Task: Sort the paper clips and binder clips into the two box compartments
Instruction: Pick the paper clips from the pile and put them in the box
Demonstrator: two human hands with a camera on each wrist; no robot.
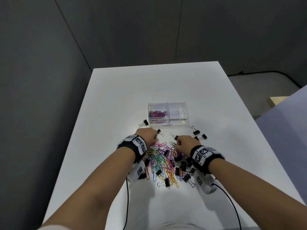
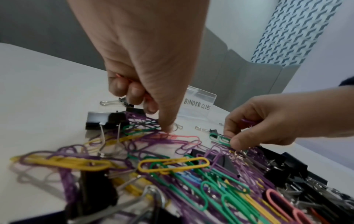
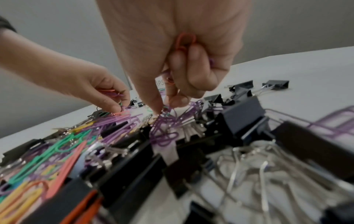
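Observation:
A clear two-compartment box (image 1: 167, 124) stands mid-table, labelled PAPER CLIPS on the left and BINDER CLIPS on the right. Several coloured paper clips (image 1: 157, 113) lie in the left compartment; the right compartment (image 1: 178, 112) looks bare. A mixed pile (image 1: 164, 161) of coloured paper clips and black binder clips lies between my forearms. My left hand (image 1: 147, 135) (image 2: 151, 109) keeps a red paper clip (image 2: 119, 75) in its curled fingers while its thumb tip touches the pile's far edge. My right hand (image 1: 183, 143) (image 3: 172, 97) holds red paper clips (image 3: 184, 40) in its palm and pinches a purple clip (image 3: 166, 121) off the pile.
Loose binder clips lie around the box: one at its left (image 1: 144, 123), two at its right (image 1: 196, 130) (image 1: 203, 136), two between my hands (image 1: 159, 131) (image 1: 174, 137). The white table (image 1: 116, 97) ends at grey walls. Black cables (image 1: 127, 196) trail toward me.

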